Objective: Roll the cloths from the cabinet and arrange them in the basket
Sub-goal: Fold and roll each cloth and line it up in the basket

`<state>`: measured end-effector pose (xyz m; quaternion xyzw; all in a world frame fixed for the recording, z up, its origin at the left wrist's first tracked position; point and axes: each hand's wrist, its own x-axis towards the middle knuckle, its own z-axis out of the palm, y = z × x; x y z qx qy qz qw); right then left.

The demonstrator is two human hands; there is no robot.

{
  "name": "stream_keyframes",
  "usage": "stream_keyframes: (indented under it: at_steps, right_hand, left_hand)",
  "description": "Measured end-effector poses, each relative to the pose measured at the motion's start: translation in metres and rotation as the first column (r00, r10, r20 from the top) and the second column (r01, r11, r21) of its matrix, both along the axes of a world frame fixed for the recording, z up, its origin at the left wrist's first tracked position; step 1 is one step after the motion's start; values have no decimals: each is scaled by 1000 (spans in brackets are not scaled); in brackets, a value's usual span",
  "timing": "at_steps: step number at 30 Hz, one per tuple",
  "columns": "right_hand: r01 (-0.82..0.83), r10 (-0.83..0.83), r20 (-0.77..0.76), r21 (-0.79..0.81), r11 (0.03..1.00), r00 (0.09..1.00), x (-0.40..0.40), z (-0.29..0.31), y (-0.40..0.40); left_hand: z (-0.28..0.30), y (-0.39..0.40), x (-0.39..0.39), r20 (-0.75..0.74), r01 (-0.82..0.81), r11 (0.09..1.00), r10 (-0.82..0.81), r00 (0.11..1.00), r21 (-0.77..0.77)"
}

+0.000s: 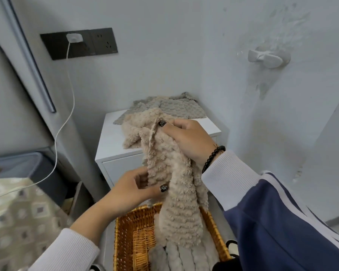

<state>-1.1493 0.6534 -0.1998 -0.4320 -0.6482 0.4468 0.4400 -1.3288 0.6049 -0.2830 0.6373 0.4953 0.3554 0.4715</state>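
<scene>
Your right hand (186, 139) pinches the top edge of a beige cloth (176, 192), thumb and fingers curled round a fold of it. Your left hand (133, 190) grips the same cloth lower down on its left edge, thumb across the front. Held at two heights like this, the cloth hangs long and narrow between your hands, likely so you can straighten it before rolling. Its lower end drops into the basket (125, 231) directly beneath, so a finished roll would have only a short way to go.

The cloth is thick, soft fleece with a bumpy, ridged pile running in rows across it. It looks limp and will sag wherever you do not support it.

The basket is woven wicker, golden brown, rectangular, with an open weave. At its near end lies grey cloth (182, 257) in plump ridges; whether it is one roll or several is hard to tell.

Beyond your hands stands a white cabinet (110, 145) with a flat, smooth top. More cloths wait there: a beige one (133, 132) crumpled at the front and a grey one (164, 108) spread flat behind it against the wall.

A beaded bracelet (211, 157) circles your right wrist.
</scene>
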Motion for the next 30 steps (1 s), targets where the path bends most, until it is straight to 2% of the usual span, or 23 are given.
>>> stream_keyframes:
  at_steps: [4,7,10,13,17,22,24,26,28,30]
  right_hand:
    - [77,-75,-86,16,997,994,-6,5,-6]
    - [121,-122,-147,-15,993,982,0,3,-5]
    - [146,-159,-182,-80,986,970,15,-3,-4]
    - [238,-247,-117,-90,967,962,31,-12,-4]
    - [339,-345,-55,-95,936,937,48,-19,-2]
    - [425,-424,23,-64,903,905,50,-23,2]
    - [455,-453,48,-31,890,890,47,-25,5]
    - [471,-470,82,11,882,879,43,-27,9]
    - [481,-484,110,49,875,868,39,-28,11]
    - [471,-477,124,76,879,870,32,-31,12]
  left_hand:
    - [-13,-11,-5,-63,-6,1000,4,998,-30]
    - [-4,-14,-19,-99,-41,999,43,994,22]
    - [6,-17,-39,-71,-131,989,135,988,67]
    - [10,-20,-59,-79,-246,963,255,964,108]
    - [15,-21,-72,-49,-300,946,308,950,118]
    - [14,-10,-71,-90,-409,901,424,901,143]
    - [18,-7,-68,4,-482,872,483,876,85]
    - [22,-5,-64,189,-536,842,536,823,-56]
    - [26,-3,-59,385,-546,809,585,714,-217]
    - [29,0,-57,518,-520,793,605,605,-318]
